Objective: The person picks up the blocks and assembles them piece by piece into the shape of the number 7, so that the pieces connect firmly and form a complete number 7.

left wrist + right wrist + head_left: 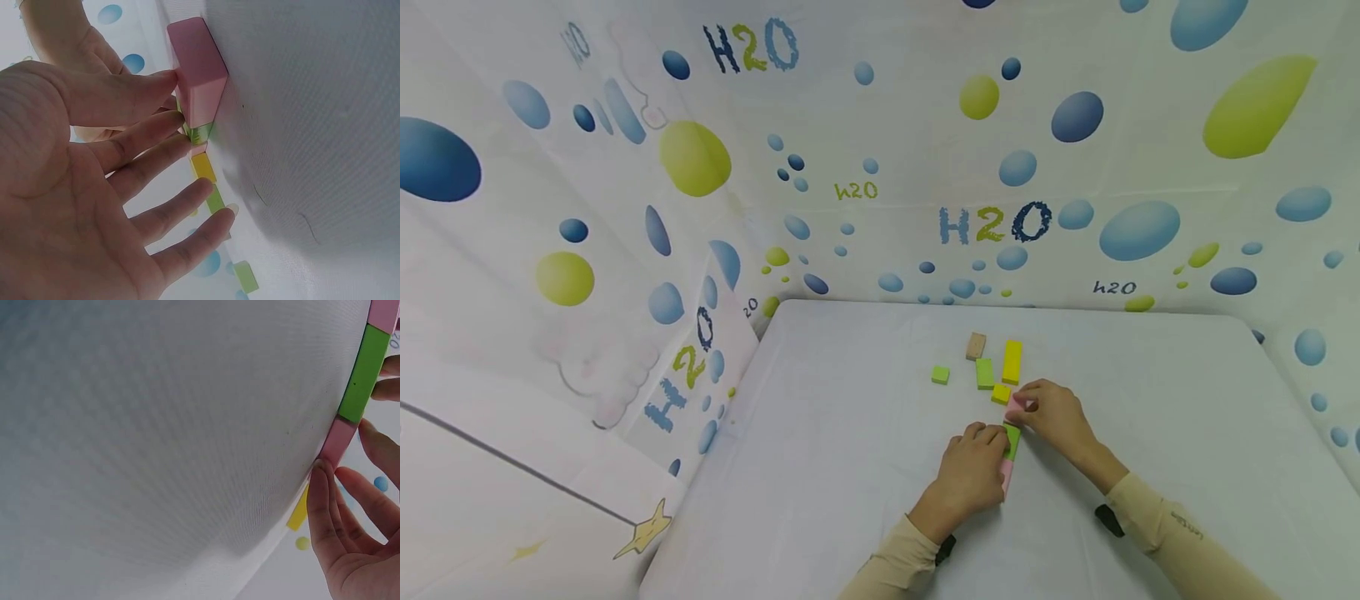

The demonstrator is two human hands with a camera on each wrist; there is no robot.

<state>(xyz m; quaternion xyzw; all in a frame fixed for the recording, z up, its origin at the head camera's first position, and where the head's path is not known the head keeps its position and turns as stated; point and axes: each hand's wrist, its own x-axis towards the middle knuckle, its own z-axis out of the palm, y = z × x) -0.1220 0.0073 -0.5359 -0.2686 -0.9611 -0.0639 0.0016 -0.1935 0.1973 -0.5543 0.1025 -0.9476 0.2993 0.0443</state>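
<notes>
Head view: three blocks make a row on the white desk (820, 450). The long green block (1014, 443) is in the middle. The near pink block (1006, 483) is at its near end, and the far pink block (1014, 408) is at its far end. The left hand (968, 469) is on the left side of the long green block. The right hand (1060, 421) comes from its right side and pinches the far pink block. Well past the long green block are a small yellow block (1001, 393), a long yellow block (1012, 362), a second green block (984, 374), a little green block (940, 375) and a wooden block (976, 346).

Left wrist view: the left hand has its fingers quite straight and spread wide. Its thumb touches the near pink block, which sits just before the long green block.

Right wrist view: the long green block touches a pink block at each end. The right hand's fingers are close together on the far pink block. Two of the left hand's fingertips show beside the long green block.
</notes>
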